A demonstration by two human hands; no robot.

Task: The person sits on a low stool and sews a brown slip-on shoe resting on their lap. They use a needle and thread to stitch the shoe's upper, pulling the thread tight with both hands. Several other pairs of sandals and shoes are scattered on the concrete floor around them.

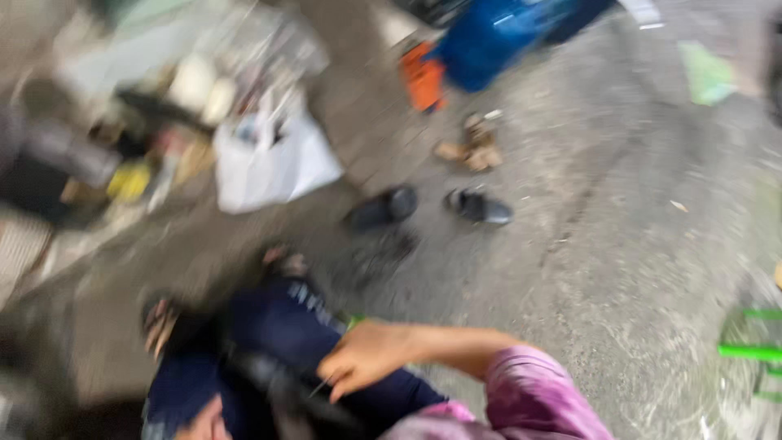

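Observation:
The whole view is smeared by motion. My right hand (366,357) reaches in from a pink sleeve (533,391) at the bottom right. Its fingers are bent down against a black object (281,391) that lies across my lap, over dark blue trousers (285,322). The blur hides whether the fingers pinch anything. A sliver of my left hand (205,421) shows at the bottom edge, beside the same black object, and its grip is hidden. My two sandalled feet (159,322) rest on the grey ground ahead of me.
A pair of black shoes (387,208) lies on the concrete (619,204) further out, with brown scraps (474,147) behind it. A white plastic bag (273,163) and cluttered goods sit upper left. Far off are a blue container (497,33) and an orange item (423,77). Green bars (753,352) show at the right edge.

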